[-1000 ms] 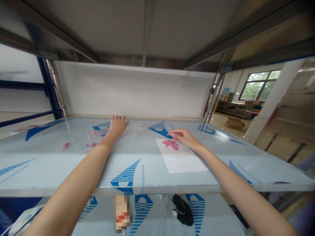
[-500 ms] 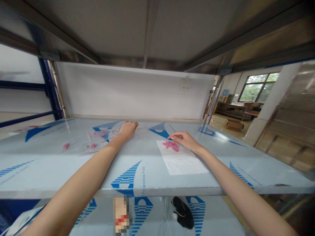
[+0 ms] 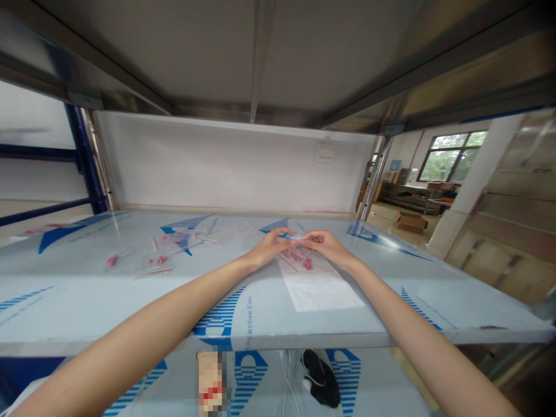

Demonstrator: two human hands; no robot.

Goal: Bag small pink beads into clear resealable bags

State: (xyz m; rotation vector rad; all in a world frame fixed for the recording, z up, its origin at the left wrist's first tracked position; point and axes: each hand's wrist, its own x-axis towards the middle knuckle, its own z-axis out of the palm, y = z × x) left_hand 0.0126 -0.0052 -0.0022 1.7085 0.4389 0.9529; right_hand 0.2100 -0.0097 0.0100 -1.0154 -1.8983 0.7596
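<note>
Above the far end of a white sheet of paper point(image 3: 325, 295), my left hand point(image 3: 270, 248) pinches a small clear plastic zip bag point(image 3: 294, 237). My right hand point(image 3: 325, 243) is closed at the bag's other side, its fingertips against the plastic. Loose pink beads point(image 3: 308, 264) lie on the paper just below; the bag and my fingers cover part of the pile. Whether my right fingers also hold beads is hidden.
Several clear zip bags, some holding pink beads point(image 3: 161, 259), lie on the left of the film-covered shelf point(image 3: 174, 313). Another shelf point(image 3: 208, 58) hangs low overhead. A black object point(image 3: 320, 379) and a white cable point(image 3: 286, 370) are on the level below.
My left hand has come from the far left-middle of the shelf to the paper, with a clear bag in it. My right hand has stayed near the beads and now meets the bag.
</note>
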